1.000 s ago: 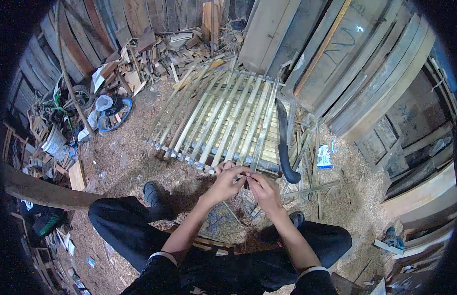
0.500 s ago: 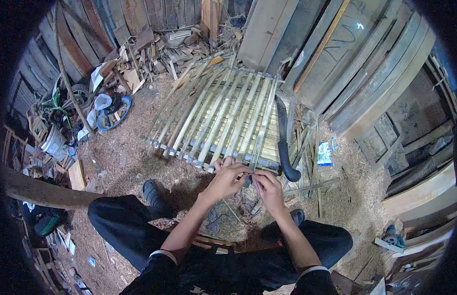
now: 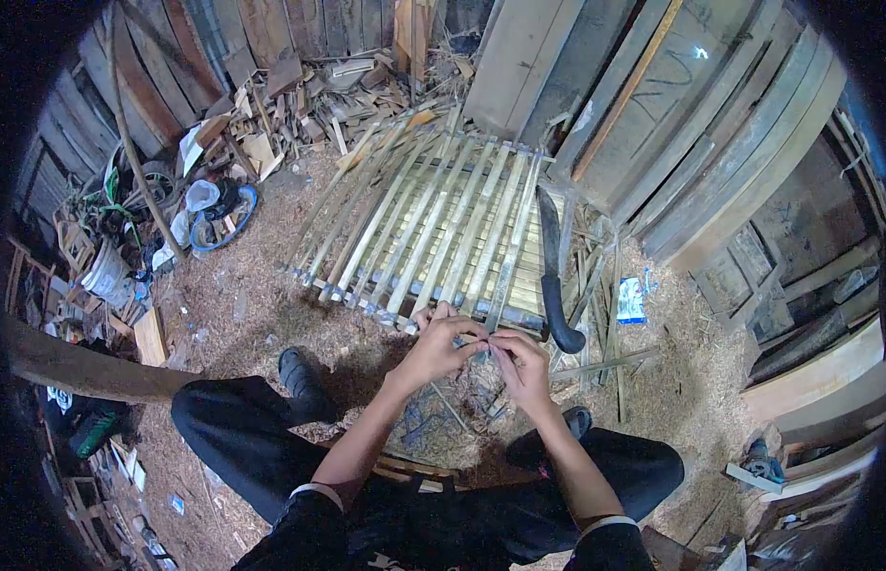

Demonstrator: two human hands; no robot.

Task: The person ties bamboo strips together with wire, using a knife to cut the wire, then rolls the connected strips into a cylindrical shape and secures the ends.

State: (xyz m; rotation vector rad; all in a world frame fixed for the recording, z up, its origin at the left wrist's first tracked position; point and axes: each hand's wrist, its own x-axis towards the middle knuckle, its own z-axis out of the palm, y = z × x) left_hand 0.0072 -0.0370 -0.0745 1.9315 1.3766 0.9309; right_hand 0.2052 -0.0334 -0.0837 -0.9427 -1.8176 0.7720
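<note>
- Fine fingertip work at a slat's end seems best done with one hand as anchor: the left hand [image 3: 439, 352] is well placed to steady the slat [image 3: 515, 249] while the right hand [image 3: 525, 371] makes small, even movements.
- Keeping both thumbs close to the slat's tip should give better control than working with the whole palm; steady, light pressure is likely kinder to such thin stock than a hard squeeze.
- The knife [image 3: 550, 262] lies just ahead and to the right of the right hand, its handle toward the person, so the right elbow and wrist should be kept from swinging out that way.
- Left hand: thumb and forefinger brought together on the slat's near end, the other fingers curled beside the near edge of the rack [image 3: 449, 228]; the palm is not wrapped around anything.
- Right hand: thumb and forefinger likewise pinched at the same spot, their tips meeting the left hand's; the remaining fingers fold loosely inward.
- Whether a small tie or strip also sits between the fingertips is too small to tell.
- The slat runs away from the meeting fingertips, over the right part of the rack, which lies directly ahead of both hands.
- Loose strips [image 3: 615, 328] lie to the right of the right hand, with a packet [image 3: 630, 303] just beyond them.
</note>
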